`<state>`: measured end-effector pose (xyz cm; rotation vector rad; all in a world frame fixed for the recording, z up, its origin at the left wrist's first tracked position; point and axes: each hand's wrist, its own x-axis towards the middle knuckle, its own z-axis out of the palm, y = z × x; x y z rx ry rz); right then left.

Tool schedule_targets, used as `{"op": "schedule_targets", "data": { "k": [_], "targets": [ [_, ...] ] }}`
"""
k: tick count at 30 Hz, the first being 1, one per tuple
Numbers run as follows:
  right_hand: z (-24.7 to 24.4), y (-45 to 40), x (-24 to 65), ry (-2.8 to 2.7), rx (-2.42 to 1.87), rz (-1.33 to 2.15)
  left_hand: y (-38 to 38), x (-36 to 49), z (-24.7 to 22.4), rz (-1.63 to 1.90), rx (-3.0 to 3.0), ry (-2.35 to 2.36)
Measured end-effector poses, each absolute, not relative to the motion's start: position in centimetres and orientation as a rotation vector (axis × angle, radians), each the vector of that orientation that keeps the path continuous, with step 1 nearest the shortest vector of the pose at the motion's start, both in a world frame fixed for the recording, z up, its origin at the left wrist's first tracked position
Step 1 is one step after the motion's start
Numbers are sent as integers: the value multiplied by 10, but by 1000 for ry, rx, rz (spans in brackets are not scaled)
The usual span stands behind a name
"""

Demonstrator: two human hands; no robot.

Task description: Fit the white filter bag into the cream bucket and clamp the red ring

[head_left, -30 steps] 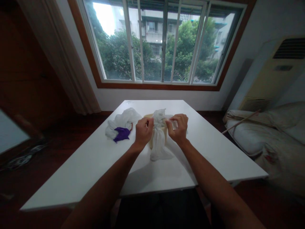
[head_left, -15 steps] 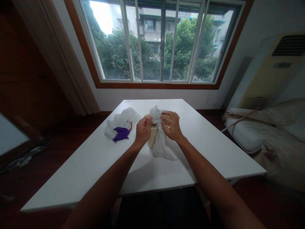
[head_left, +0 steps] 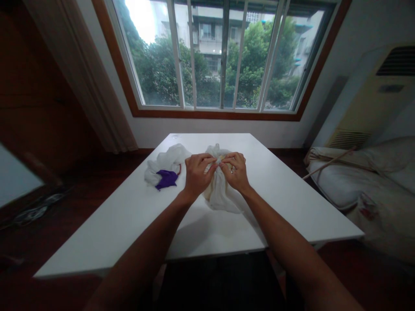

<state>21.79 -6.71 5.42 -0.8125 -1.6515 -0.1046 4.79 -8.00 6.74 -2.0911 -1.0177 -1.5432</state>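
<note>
Thin white cloth [head_left: 218, 192], gauzy and gathered in the middle, lies over a pale yellowish object [head_left: 208, 193] whose kind is mostly hidden. My left hand [head_left: 199, 172] pinches the gathered part from the left. From the right, my right hand [head_left: 235, 170] pinches the same spot, its fingertips nearly meeting the left ones. Part of the cloth bunches up behind the fingers, and a loose end spreads toward me on the table. To the left rests a second crumpled white cloth [head_left: 171, 154] with a purple piece of fabric [head_left: 167, 179] against it.
The white table [head_left: 129, 233] stands below a wide window [head_left: 223, 65]. A brown curtain [head_left: 87, 86] hangs at the left. On the right are a floor-standing air conditioner [head_left: 359, 108] and a covered sofa [head_left: 337, 181] with a thin stick [head_left: 329, 162] on it.
My left hand has turned and moved in over the gather, its fingers now close to those of my right hand. The bunched cloth top sits lower behind the hands. The view has shifted slightly.
</note>
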Motion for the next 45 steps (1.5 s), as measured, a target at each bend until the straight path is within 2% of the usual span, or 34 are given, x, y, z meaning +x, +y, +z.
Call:
{"op": "schedule_targets", "data": {
  "k": [11, 18, 29, 38, 45],
  "targets": [
    [56, -68, 221, -1676, -752, -61, -76, 48, 71, -1609, -2253, -1200],
    [57, -66, 222, -1634, -785, -89, -77, 49, 70, -1543, -2204, -1151],
    [59, -58, 235, -1543, -852, -137, -68, 35, 66, -1757, -2060, -1168],
    [67, -74, 222, -1769, -748, -111, -81, 52, 68, -1713, -2218, -1008],
    [64, -69, 224, -1671, -761, 3, -79, 51, 65, -1646, -2205, -1001]
  ]
}}
